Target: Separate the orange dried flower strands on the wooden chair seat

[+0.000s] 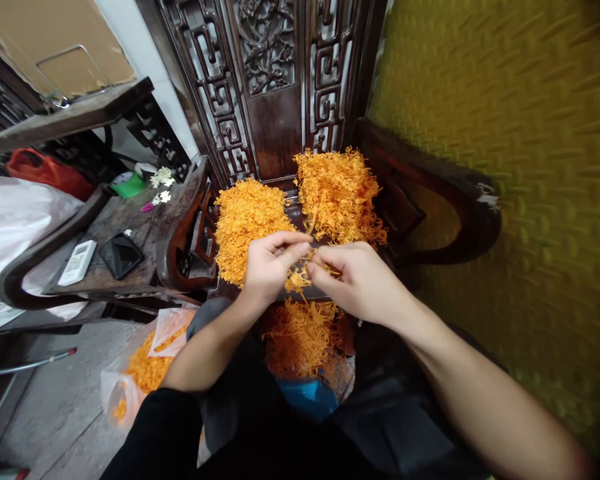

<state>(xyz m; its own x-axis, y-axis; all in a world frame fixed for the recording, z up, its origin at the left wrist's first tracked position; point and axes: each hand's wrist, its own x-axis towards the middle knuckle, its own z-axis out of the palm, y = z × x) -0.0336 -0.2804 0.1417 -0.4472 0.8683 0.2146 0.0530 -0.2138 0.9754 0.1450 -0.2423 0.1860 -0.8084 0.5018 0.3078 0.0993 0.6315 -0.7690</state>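
Observation:
Side by side above the dark wooden seat (295,212), my left hand (270,265) and my right hand (353,277) face each other with fingertips close together. Thumb and fingers of my left hand pinch a thin orange strand (313,221) that sticks up past the fingertips. Closed in a pinch too, my right hand has thin orange strands (334,272) at its fingers. A left heap of orange flower-like pieces (250,223) and a right heap of spidery orange pieces (337,193) lie just behind the hands. More loose orange pieces (297,280) show below the fingertips.
Between my knees, tangled orange strands (303,333) sit above a blue container (307,398). A plastic bag of orange pieces (150,360) stands on the floor at left. The left chair carries a white remote-like device (77,262), a black object (121,256) and green tape (129,184).

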